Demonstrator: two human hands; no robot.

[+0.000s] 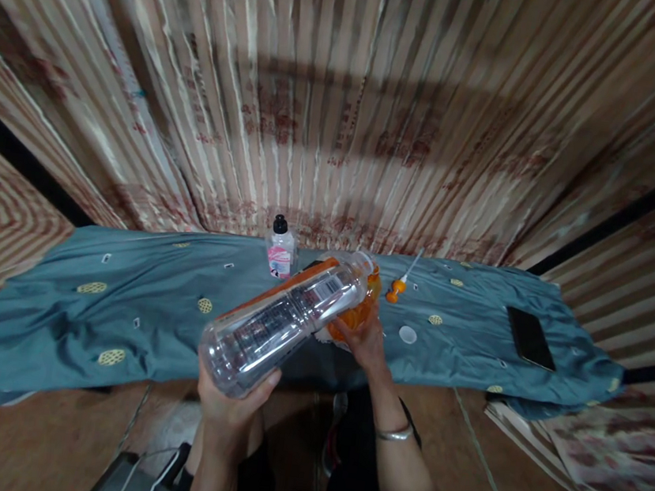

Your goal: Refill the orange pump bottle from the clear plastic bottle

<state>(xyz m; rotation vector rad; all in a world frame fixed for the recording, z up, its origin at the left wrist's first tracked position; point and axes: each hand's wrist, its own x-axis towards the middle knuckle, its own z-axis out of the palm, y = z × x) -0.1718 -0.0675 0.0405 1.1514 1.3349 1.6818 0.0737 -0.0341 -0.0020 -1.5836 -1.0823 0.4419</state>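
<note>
The left hand (229,415) is holding a large clear bottle (285,324) at a slant, its fingers clamping around the base. The right hand (366,342) is clamping its fingers around an orange bottle (358,313) over the middle of the tabletop (160,320). The clear bottle's neck is lying at the orange bottle's top; whether the 2 rims are touching, I cannot tell.

Misalignment is looking like the main risk: with the left hand supporting only the base, the far neck could be wandering sideways at a small wrist turn, and any liquid inside could be running down the outside. A heavy nudge from the neck could be tilting the orange bottle, and too hard a squeeze could be buckling the thin plastic walls.

The clear bottle is showing a glossy, ribbed cylinder narrowing to its neck, with an orange label strip along 1 side. The orange bottle is looking translucent. Nearby, a pump (397,288) is lying with its rounded orange head and slim pale stem, a flat white disc (408,334) is resting beside the right hand, and blue-green cloth (42,334) is creasing softly underneath.
</note>
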